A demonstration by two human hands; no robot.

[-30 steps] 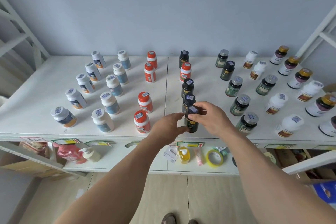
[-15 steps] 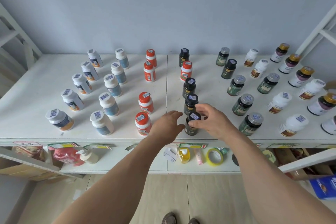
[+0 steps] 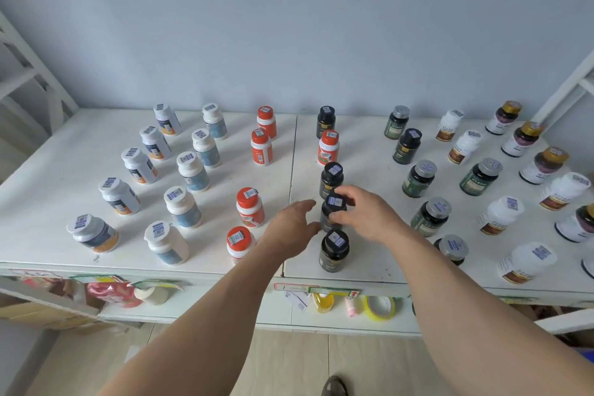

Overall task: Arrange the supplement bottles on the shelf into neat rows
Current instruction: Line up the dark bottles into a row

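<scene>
Right hand (image 3: 369,215) has its grip on the second black bottle (image 3: 332,212) from the front of the centre column: fingers curled over the cap and upper body, thumb on the near side. Bottle upright on the shelf (image 3: 48,170). Left hand (image 3: 291,228) just beside it on the left, fingers straight and loose, holding nothing; can't tell if the fingertips touch the bottle.

Centre column, front to back: front black bottle (image 3: 334,251) near the shelf edge, the held one, third black bottle (image 3: 331,178), an orange-capped bottle (image 3: 328,147), rear black bottle (image 3: 326,121) near the wall. All upright, barcode stickers on caps.

Left of the seam: four orange-capped bottles, e.g. one (image 3: 250,206) mid-shelf, then two slanted rows of white bottles (image 3: 189,170). Right side: green bottles (image 3: 430,215), white bottles with brown labels (image 3: 501,214), gold-capped bottles (image 3: 522,138) in slanted rows.

Lower shelf: yellow tape roll (image 3: 381,307), yellow bottle (image 3: 323,301).
</scene>
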